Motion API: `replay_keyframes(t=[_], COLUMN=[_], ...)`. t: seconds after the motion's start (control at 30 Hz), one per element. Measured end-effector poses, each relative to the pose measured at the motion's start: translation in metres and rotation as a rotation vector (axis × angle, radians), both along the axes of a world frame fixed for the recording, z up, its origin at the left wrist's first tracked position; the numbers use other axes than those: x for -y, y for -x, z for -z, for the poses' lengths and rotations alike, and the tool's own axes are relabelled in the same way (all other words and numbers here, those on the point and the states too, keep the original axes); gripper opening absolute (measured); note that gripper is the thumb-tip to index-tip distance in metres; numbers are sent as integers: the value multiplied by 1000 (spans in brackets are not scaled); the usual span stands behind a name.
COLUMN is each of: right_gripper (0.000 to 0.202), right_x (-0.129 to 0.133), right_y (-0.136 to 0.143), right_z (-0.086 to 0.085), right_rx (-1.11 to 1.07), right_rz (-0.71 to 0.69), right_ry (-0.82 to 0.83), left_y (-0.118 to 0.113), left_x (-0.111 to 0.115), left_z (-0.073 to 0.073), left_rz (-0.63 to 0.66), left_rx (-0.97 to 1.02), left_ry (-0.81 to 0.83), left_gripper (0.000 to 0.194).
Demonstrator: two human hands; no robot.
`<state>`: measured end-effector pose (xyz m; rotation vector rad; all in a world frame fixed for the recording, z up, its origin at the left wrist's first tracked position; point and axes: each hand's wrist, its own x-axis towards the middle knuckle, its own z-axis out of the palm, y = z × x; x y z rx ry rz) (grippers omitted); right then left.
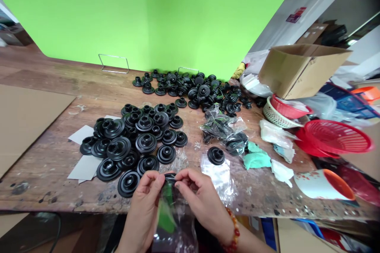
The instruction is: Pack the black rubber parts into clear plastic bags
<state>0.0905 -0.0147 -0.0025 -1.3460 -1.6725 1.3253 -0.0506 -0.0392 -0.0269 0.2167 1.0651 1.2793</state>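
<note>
At the table's front edge, my left hand (145,201) and my right hand (200,199) pinch the top of a clear plastic bag (175,225). A dark round part shows between my fingertips at the bag's top. Black stepped discs (146,142) lie in a pile beyond my left hand, with white cards (84,167) beside and under them. A single black disc (216,155) sits beyond my right hand, on the edge of some clear flat bags (218,178). Bagged black discs (236,142) rest behind it. A beaded bracelet is on my right wrist.
More black discs (190,87) are heaped at the back, before a green panel (142,16). To the right are a cardboard box (299,67), a red basket (338,136), green cloth (257,157) and a white tube (314,184). Cardboard (26,118) lies at left.
</note>
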Motion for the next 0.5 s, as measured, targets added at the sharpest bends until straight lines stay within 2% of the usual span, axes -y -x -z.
replay_keyframes(t=[0.17,0.23,0.37,0.5], right_gripper=[12,16,20,28], right_x=[-5,-5,0,-2], right_y=[-2,-4,-4,-4], right_z=[-7,-11,-19,-18], right_rx=[-45,-114,-243,-344], right_rz=[-23,-10,-42,-30], right_ry=[56,87,141,330], left_y=[3,3,0,-6], left_x=[-3,-4,-3,-2], left_z=[-12,-14,-10,-3], left_rz=[89,112,74,55], left_rx=[190,202,86,75], left_ry=[38,22,-37,-40], left_gripper=[22,21,21,25])
